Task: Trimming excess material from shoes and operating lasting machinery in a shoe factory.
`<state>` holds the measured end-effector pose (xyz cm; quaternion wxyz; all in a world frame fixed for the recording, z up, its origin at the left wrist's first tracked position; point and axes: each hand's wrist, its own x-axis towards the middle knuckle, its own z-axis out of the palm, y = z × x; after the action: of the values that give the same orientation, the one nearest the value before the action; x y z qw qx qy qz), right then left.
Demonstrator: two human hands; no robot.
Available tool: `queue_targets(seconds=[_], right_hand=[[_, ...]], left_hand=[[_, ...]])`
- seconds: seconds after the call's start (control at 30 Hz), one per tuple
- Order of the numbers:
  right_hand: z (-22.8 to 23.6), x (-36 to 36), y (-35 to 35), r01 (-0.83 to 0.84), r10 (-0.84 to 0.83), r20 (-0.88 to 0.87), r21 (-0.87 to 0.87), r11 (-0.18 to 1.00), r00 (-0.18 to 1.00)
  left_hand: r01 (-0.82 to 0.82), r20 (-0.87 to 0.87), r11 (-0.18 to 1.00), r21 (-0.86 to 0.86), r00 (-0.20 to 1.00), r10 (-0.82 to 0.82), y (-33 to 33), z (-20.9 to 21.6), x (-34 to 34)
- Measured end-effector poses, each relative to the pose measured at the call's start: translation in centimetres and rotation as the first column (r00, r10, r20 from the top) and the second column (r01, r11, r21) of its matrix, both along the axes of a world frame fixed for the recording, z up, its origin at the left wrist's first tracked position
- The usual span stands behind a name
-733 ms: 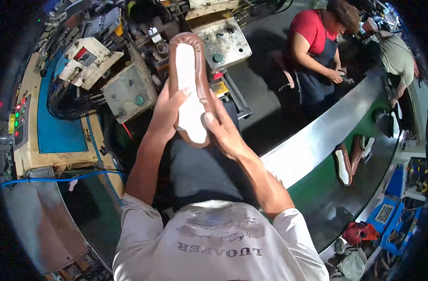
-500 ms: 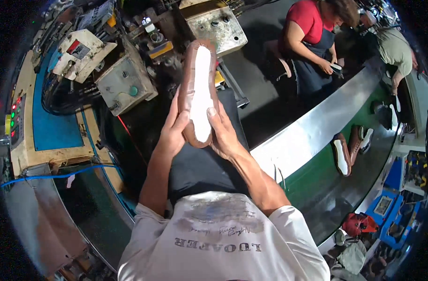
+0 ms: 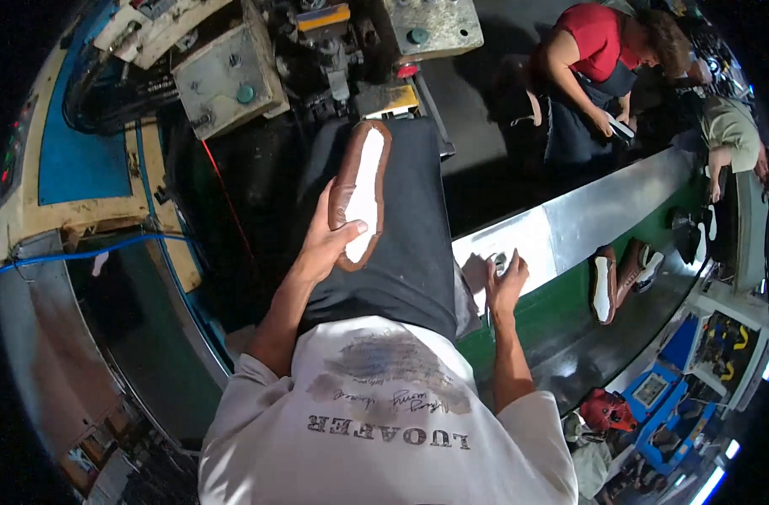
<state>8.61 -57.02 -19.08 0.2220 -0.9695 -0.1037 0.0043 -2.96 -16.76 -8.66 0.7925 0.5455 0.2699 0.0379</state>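
Observation:
My left hand (image 3: 324, 244) grips a brown shoe upper (image 3: 347, 181) near its lower end, its thumb pressed on the white sole-shaped board (image 3: 366, 185) that faces up. The upper is held tilted above my dark-clad lap, with its edges folded in around the board. Off to the right, my right hand (image 3: 506, 284) is at the shiny metal ledge (image 3: 586, 223). Its thumb and fingers curl around a small dark thing (image 3: 500, 263) that is too small to name.
Brown shoes (image 3: 613, 286) with white undersides lie on the green conveyor belt (image 3: 561, 324) at right. Machinery with a grey control box (image 3: 233, 84) stands ahead. A blue cable (image 3: 106, 250) crosses at left. A person in red (image 3: 582, 42) works beyond the ledge, another person (image 3: 732, 126) farther right.
My right hand has let go of the shoe upper and moved right to the metal ledge. The upper, now in my left hand alone, is lower and closer to me. The view has shifted.

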Motion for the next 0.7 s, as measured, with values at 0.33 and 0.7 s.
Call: queue_targets(seconds=[0.33,0.7], right_hand=[[-3.4,-7.0,-9.9,0.165,-0.157,-0.173,0.037,0.986,0.972],[16.6,0.1,12.2,0.581,0.692,-0.721,0.582,0.569,0.044]], left_hand=[[0.085,-0.107,0.996,0.005,0.991,-0.084,-1.6,-0.6,-1.7],[0.131,-0.075,0.989,0.075,0.989,-0.125,-2.5,-0.8,-2.5]])
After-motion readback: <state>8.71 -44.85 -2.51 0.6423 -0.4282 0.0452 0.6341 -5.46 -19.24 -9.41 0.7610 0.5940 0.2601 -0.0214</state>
